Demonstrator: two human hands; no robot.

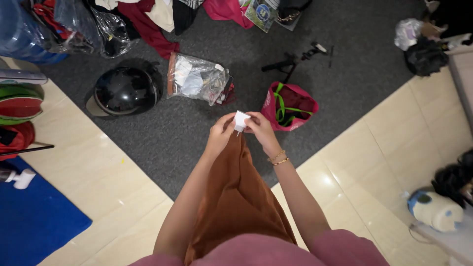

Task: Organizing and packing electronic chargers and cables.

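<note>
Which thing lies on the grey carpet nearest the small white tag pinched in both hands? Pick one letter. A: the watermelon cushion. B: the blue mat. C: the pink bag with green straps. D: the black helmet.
C: the pink bag sits just beside the right hand and the white tag; the black helmet lies farther off, beyond the left hand.

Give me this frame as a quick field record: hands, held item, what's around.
left hand: grips the white plug adapter from its left side
right hand: pinches the same adapter; gold bangles on the wrist
floor: grey carpet bordered by cream tiles
nearby: black helmet, clear plastic bag, pink tote bag, small black tripod
clothing: brown garment hangs below the hands
</note>
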